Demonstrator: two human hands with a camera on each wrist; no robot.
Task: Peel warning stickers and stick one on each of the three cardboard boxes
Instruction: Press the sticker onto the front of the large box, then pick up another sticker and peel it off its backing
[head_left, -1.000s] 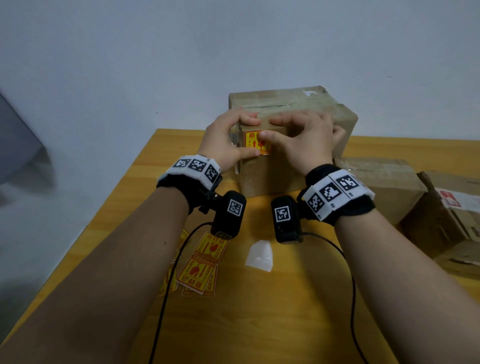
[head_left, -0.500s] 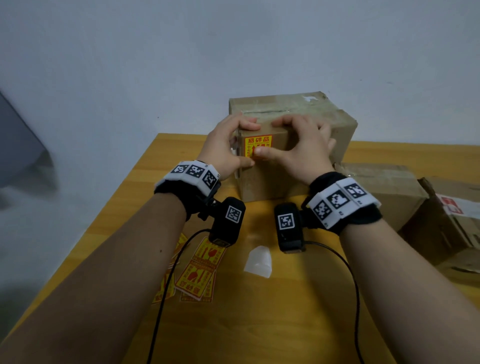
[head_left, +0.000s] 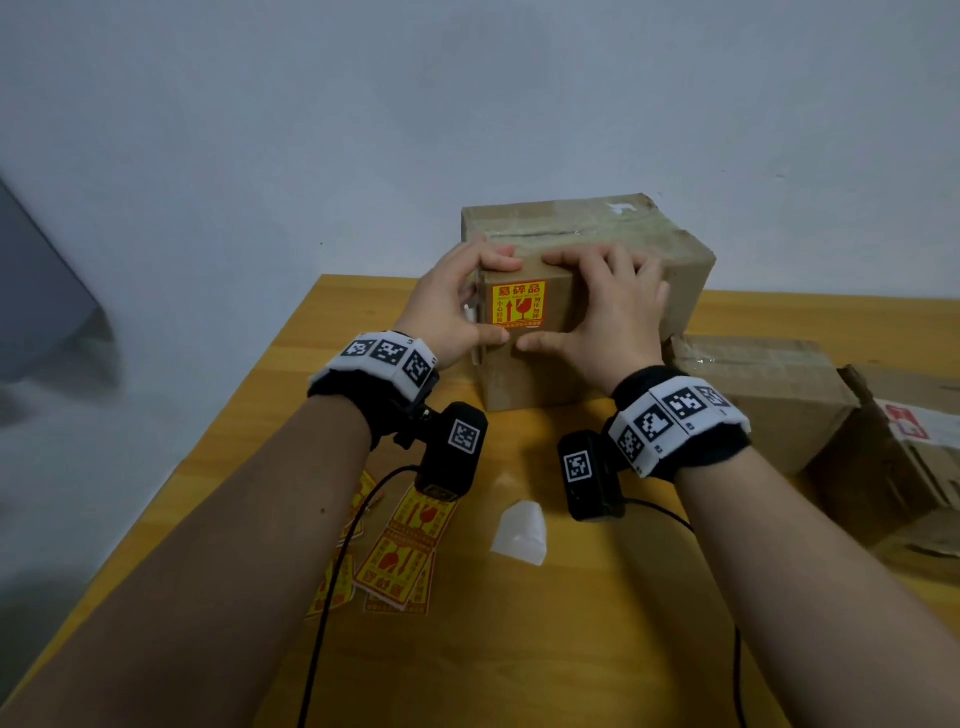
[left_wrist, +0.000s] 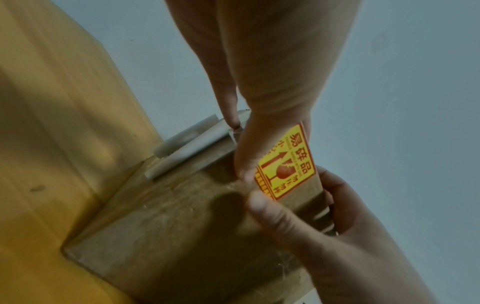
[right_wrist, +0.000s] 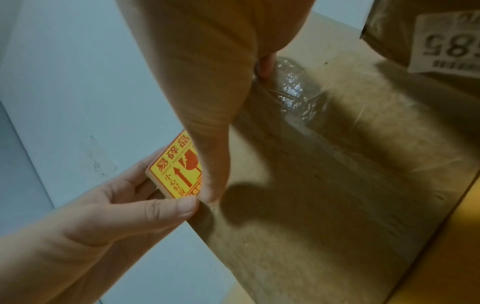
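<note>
A tall cardboard box (head_left: 613, 244) stands at the back of the table. A yellow and red warning sticker (head_left: 518, 305) lies flat on the upper part of its front face. My left hand (head_left: 452, 312) grips the box's left top corner, fingers over the top edge and thumb on the front just below the sticker. My right hand (head_left: 602, 317) mirrors it on the right. In the left wrist view the sticker (left_wrist: 288, 164) sits beside my thumb. The right wrist view shows the sticker (right_wrist: 179, 168) between both thumbs. Two more boxes (head_left: 769, 395) (head_left: 904, 457) lie to the right.
Spare sticker sheets (head_left: 405, 556) lie on the wooden table (head_left: 519, 649) under my left forearm. A white peeled backing paper (head_left: 519, 532) lies between my wrists. The rightmost box carries a white and red label. A grey object (head_left: 36, 291) stands off the table's left edge.
My thumbs have slid off the sticker, down and apart, so its whole face now shows on the box. Both hands stay on the box's top edge.
</note>
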